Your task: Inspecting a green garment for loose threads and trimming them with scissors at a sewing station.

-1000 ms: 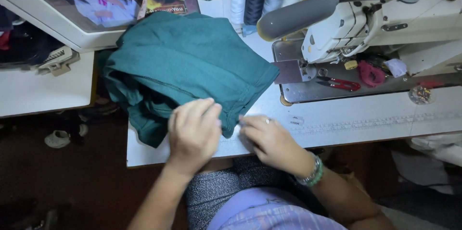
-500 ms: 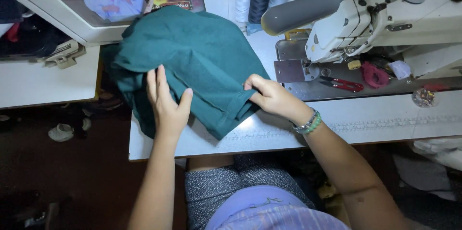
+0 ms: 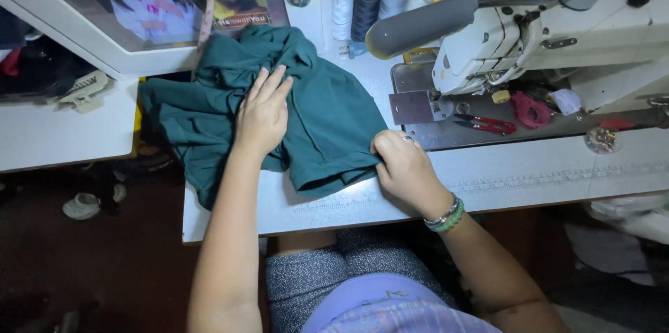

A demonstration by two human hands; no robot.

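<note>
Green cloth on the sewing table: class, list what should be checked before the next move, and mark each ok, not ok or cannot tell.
1. Left hand flat on the green cloth: ok.
2. Right hand grips the cloth's near edge: ok.
3. Cloth lies smooth: not ok, bunched at the far end.
4. Cloth wholly on the table: not ok, hangs off the left.
5. Red scissors apart from the cloth: ok.
6. Sewing machine threaded: cannot tell.
</note>
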